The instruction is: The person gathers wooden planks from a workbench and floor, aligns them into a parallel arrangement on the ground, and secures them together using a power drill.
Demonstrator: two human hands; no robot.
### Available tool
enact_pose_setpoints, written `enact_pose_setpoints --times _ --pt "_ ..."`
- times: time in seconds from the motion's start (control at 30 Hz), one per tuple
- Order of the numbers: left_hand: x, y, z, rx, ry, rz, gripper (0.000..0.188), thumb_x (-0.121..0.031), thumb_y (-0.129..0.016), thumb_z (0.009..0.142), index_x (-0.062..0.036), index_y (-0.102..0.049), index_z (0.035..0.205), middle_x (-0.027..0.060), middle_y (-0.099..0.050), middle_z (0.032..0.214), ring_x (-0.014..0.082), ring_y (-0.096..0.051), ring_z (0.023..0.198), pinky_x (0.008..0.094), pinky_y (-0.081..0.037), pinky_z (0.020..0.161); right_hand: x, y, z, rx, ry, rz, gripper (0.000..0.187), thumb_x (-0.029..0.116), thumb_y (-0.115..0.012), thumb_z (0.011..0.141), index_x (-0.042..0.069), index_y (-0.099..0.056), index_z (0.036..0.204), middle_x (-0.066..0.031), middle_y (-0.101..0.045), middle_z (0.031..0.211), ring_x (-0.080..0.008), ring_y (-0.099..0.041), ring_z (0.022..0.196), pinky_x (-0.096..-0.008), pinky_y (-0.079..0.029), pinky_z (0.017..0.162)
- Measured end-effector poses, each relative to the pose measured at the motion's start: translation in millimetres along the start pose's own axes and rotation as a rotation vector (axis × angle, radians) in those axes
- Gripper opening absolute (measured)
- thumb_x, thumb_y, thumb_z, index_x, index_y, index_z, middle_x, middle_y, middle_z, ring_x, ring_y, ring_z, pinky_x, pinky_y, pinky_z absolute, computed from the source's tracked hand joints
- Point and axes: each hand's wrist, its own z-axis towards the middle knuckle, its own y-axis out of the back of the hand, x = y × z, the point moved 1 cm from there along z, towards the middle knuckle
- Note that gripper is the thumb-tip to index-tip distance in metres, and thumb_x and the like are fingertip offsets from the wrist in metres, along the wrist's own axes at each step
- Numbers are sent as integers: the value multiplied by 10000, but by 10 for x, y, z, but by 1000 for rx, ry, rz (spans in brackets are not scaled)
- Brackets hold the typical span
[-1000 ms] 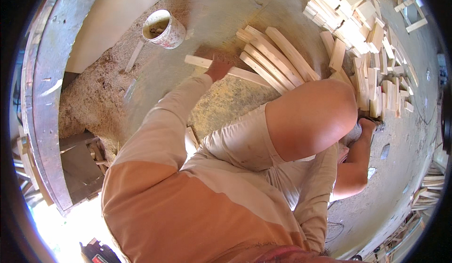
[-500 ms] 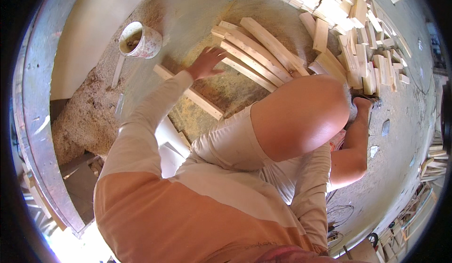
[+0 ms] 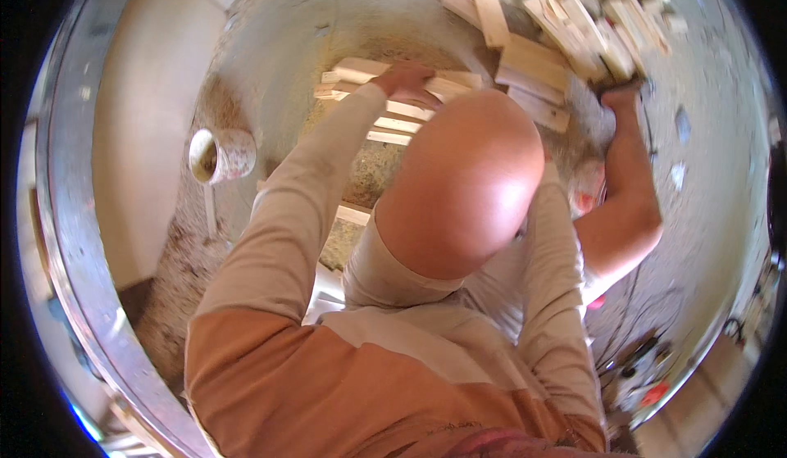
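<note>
My left hand (image 3: 407,80), at the end of a long beige sleeve, reaches forward and lies on the top wooden slat (image 3: 361,70) of a row of pale slats (image 3: 393,126) laid side by side on the sawdust-covered floor. Its fingers curl over that slat. My bent knee (image 3: 463,183) fills the middle and hides part of the row. My right hand (image 3: 623,93), on a bare arm, rests in shadow at the edge of a heap of short wood pieces (image 3: 578,24); its fingers are too dark to make out.
A small round pot (image 3: 220,155) lies on its side at the left on the sawdust. A wide pale board (image 3: 147,130) and a curved metal rim (image 3: 57,212) run along the left. Cables and a tool with red parts (image 3: 648,372) lie at the lower right.
The view has swung round, and the slats now lie straight ahead. My left hand has carried a long slat forward onto the row. My right hand stays at the wood heap.
</note>
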Motion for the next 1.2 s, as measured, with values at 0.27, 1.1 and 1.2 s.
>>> enact_pose_setpoints --times 0.27,1.1,1.2 --pt "46 -85 -514 -178 291 -370 666 -525 -680 916 -126 -582 1440 154 -608 1435 374 -558 1318 502 -360 1146 49 -70 -46 -13 48 -18 1186 847 -709 662 214 -375 1608 -179 -240 1692 -581 -323 1419 -794 -340 1020" --pt "544 -676 -1640 -521 954 -1565 975 -830 -465 905 -152 -384 1600 141 -362 1621 323 -323 1488 545 -215 1203 -222 82 306 -33 193 -69 1114 825 -686 722 143 -454 1572 -286 -374 1609 -645 -499 1251 -705 -524 897" --pt "638 -864 -1424 -523 863 -1568 771 -799 -474 921 -162 -580 1342 83 -519 1333 286 -449 1261 546 -308 1119 -261 507 702 -79 132 -68 1123 821 -697 715 134 -455 1570 -285 -335 1631 -659 -435 1313 -752 -482 938"
